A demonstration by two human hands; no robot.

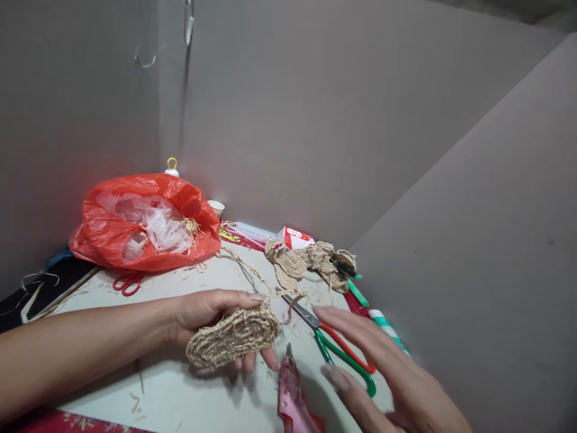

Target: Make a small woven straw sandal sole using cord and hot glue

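Tan, coarse, oval braided coil, held by left fingers; right fingers spread wide

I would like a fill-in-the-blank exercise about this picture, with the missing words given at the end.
1. The braided piece is held in the person's ____ hand.
2. The large scissors beside the right hand have one orange-red handle and one ____ handle.
3. The small scissors by the plastic bag have ____ handles.

Missing words: left; green; red.
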